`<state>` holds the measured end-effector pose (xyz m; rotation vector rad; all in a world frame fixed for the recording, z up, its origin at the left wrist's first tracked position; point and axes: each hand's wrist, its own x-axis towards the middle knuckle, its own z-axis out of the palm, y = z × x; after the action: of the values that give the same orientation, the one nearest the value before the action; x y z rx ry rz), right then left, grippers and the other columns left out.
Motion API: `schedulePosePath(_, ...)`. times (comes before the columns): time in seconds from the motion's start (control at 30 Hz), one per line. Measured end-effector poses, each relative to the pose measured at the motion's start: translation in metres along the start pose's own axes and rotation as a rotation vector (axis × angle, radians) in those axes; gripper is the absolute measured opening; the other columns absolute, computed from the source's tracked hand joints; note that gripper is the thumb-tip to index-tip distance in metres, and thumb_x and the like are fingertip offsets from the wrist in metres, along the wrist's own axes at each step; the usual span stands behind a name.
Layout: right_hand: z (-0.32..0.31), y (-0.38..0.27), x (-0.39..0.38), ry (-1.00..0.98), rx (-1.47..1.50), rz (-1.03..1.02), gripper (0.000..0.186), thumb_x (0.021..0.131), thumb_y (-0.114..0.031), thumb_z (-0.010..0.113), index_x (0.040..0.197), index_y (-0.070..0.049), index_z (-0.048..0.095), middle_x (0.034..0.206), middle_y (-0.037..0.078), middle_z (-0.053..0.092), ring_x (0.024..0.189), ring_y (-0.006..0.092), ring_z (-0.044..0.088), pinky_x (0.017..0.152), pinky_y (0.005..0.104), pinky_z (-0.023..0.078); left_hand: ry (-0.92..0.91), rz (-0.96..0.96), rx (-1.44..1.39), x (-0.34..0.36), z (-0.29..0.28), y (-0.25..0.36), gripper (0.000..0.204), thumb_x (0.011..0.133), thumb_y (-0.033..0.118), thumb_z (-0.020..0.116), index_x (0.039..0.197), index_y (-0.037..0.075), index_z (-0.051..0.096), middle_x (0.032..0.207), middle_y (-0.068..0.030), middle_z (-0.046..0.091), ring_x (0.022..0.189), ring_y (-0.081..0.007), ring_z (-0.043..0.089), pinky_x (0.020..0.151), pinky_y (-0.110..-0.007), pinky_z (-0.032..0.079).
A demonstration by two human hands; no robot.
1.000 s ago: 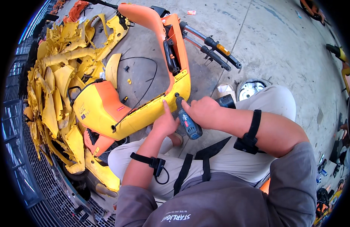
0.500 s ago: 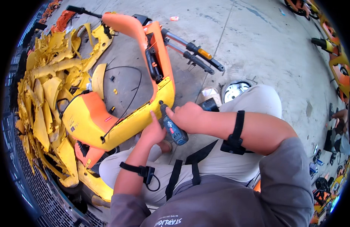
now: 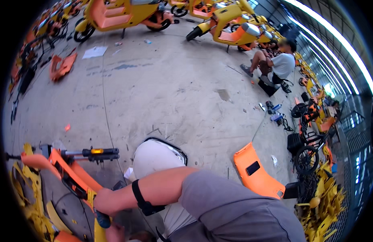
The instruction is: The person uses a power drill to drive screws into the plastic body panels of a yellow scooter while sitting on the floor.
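Note:
My right hand (image 3: 107,201) is closed around a dark blue cordless drill (image 3: 102,220), held against the scooter body. That scooter body (image 3: 59,165) is orange with a yellow lower part and lies at the lower left, its fork legs (image 3: 93,153) pointing right. Beside the drill, low in the view, is my left hand (image 3: 115,232). It is partly cut off by the lower edge and its fingers are hidden or blurred. Where the drill's tip meets the body cannot be made out.
Yellow scooter parts (image 3: 31,189) lie at the left. To my right an orange panel (image 3: 257,183) bears a phone (image 3: 253,168). A seated person (image 3: 281,60) is at the far right. Yellow scooters (image 3: 122,16) stand at the back; more yellow scraps (image 3: 321,213) lie lower right.
My view has swung right and up, bringing the far floor, scooters and seated person into sight. The scooter body and my hands now appear lower left. The drill stays in my right hand.

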<state>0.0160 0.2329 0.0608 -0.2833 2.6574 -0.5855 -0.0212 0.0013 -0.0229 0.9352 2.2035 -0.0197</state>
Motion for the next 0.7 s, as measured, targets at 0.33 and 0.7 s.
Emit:
schedulePosePath(0.33,-0.044,0.006,0.02,0.87,1.049,0.257,0.045,0.075,-0.015,0.071,0.116,-0.005,0.054,0.097,0.019,0.069,0.093,0.0424,0.068,0.079,0.0481,0.053,0.007,0.02,-0.166,0.004,-0.019,0.027,0.033,0.095,0.027,0.066,0.109,-0.003,0.068,0.087,-0.0235,0.071,0.08,-0.0305,0.07,0.075,-0.043,0.054)
schedulePosePath(0.7,-0.042,-0.04,0.064,0.457,1.82,0.718,0.041,0.086,-0.018,0.053,0.123,0.0,0.054,0.109,0.025,0.065,0.099,0.038,0.066,0.087,0.0498,0.051,0.332,0.235,-0.782,0.042,0.05,-0.073,0.035,0.094,0.004,0.063,0.128,0.002,0.054,0.123,-0.0114,0.064,0.11,-0.0203,0.063,0.098,-0.035,0.05)
